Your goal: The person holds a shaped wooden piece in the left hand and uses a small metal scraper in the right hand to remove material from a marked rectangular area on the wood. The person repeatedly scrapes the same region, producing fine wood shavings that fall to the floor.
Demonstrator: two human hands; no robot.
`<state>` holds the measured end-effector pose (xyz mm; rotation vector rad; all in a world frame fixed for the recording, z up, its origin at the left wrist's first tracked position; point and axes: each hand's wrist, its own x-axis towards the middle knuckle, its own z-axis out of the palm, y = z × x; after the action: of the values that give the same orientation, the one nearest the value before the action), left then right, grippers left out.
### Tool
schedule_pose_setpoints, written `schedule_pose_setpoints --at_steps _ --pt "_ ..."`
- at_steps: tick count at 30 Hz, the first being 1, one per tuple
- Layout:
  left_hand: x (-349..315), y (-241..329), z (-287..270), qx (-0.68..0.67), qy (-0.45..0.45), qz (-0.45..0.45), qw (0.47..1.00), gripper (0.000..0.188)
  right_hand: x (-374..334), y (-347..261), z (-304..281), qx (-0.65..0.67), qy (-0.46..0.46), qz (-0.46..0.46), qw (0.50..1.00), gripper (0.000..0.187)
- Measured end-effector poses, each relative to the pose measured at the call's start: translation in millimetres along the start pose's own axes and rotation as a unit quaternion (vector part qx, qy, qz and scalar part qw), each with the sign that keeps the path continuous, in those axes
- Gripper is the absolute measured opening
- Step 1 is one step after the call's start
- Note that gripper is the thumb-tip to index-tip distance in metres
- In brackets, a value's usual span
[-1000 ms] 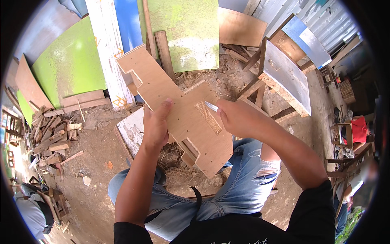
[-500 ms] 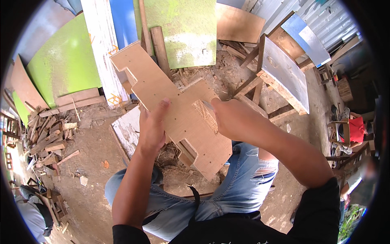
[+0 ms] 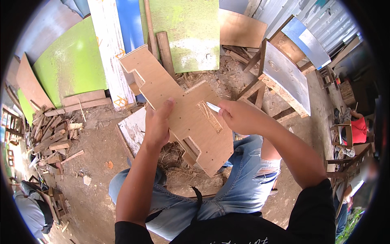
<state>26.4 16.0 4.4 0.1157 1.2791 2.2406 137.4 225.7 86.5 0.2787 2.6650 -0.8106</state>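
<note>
A cut plywood piece (image 3: 178, 97) with stepped edges and small dark nail dots slants across the space above my knees. My left hand (image 3: 159, 122) grips its left edge, thumb on the upper face and fingers hidden underneath. In my right hand (image 3: 230, 114) is a knife (image 3: 213, 107), its pale blade pointing left over the board. Under the blade, a rough, lighter strip (image 3: 210, 117) shows where the surface is scraped or gouged. Whether the blade touches the wood I cannot tell.
Wood scraps (image 3: 50, 136) lie heaped at the left. Green panels (image 3: 73, 65) and a white plank (image 3: 109, 49) lean at the back. A wooden chair (image 3: 284, 73) stands at the back right. Other people, one in red (image 3: 359, 129), are at the far right and lower left.
The knife blade has come into clearer view, pointing left over the scraped strip. The board and both hands have shifted slightly right in the picture, along with the background.
</note>
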Motion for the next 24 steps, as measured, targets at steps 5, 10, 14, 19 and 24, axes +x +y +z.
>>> schedule_pose_setpoints --at_steps 5,10,14,19,24 --pt "2.1 0.8 1.2 -0.005 0.001 -0.004 1.000 0.045 -5.2 2.3 8.4 -0.028 0.040 -0.004 0.999 0.022" --pt "1.5 -1.1 2.5 0.015 0.012 0.016 1.000 0.040 -7.6 -8.7 5.5 -0.060 0.032 0.024 0.997 0.020" --pt "-1.0 -1.1 3.9 0.020 0.019 0.016 0.999 0.042 -13.0 -17.7 4.8 -0.112 0.026 0.040 0.993 0.018" --pt "-3.3 -2.4 2.9 0.010 0.012 0.005 1.000 0.046 -16.1 -25.8 11.8 -0.143 0.036 0.053 0.988 0.017" --pt "-4.6 -2.1 1.1 0.010 -0.016 0.000 1.000 0.045 -8.1 -19.7 6.6 -0.100 0.012 0.027 0.995 0.018"
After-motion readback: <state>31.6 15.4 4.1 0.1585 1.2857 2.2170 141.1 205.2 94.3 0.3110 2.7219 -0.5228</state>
